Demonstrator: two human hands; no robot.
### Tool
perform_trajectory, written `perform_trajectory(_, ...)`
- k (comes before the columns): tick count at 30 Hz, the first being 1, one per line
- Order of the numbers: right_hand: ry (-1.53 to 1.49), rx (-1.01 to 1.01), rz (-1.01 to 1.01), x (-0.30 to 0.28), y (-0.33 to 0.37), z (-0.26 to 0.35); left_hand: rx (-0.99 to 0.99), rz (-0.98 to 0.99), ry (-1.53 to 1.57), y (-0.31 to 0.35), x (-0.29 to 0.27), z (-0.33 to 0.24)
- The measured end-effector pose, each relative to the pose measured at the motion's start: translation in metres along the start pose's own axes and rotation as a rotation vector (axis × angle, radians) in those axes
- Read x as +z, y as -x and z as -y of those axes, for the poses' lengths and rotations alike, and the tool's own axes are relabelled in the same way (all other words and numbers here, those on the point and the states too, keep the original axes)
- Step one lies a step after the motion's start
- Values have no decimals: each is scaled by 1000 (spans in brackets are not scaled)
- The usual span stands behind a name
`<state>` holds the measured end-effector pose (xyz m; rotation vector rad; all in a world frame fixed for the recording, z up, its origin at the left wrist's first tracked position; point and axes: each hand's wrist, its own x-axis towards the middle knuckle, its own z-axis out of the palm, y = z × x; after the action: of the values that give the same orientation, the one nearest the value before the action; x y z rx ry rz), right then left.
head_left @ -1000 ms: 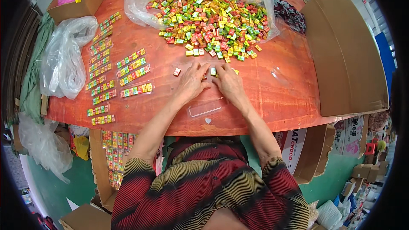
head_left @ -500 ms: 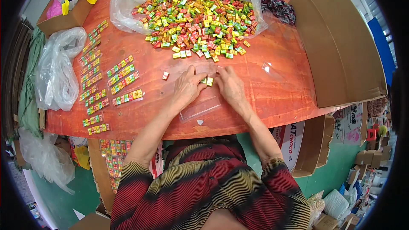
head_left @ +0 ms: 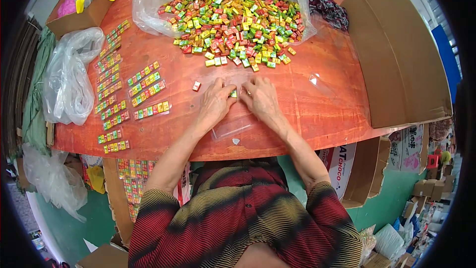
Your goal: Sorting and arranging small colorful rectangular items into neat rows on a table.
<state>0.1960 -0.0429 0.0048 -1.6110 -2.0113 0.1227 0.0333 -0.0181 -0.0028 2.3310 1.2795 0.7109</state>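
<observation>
My left hand (head_left: 216, 101) is bent round a small green-and-yellow box (head_left: 233, 93), its thumb and fingertips against it. Close by on the right, my right hand (head_left: 262, 100) pinches a small reddish box (head_left: 243, 91), mostly covered by the fingers. Any other boxes under the hands are hidden. A clear plastic tray (head_left: 229, 132) lies on the table below the hands. One loose red-and-white box (head_left: 196, 86) sits left of my left hand. Beyond both hands, a big heap of small coloured boxes (head_left: 243, 30) spills from a clear plastic bag (head_left: 148, 14).
Rows of packed boxes (head_left: 151, 110) lie on the red table (head_left: 317, 104) at the left. A crumpled clear bag (head_left: 69, 82) hangs near the left edge. A tall cardboard carton (head_left: 396, 59) stands at the right. Another carton (head_left: 79, 17) holds bags at the far left.
My right hand has moved left, closer to my left hand. The yellow-topped box that showed between them is now largely covered. The whole view has shifted slightly.
</observation>
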Motion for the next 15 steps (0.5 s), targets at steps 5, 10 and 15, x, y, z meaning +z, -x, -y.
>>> perform_trajectory(5, 28, 21, 25, -3, 9, 4, -28, 45, 22, 0, -9, -3)
perform_trajectory(10, -68, 106, 129, -4, 13, 0, -3, 39, 71, -7, 0, -7)
perform_trajectory(15, -141, 106, 172, -6, 16, -4, 32, 76, 8, -7, 5, -11)
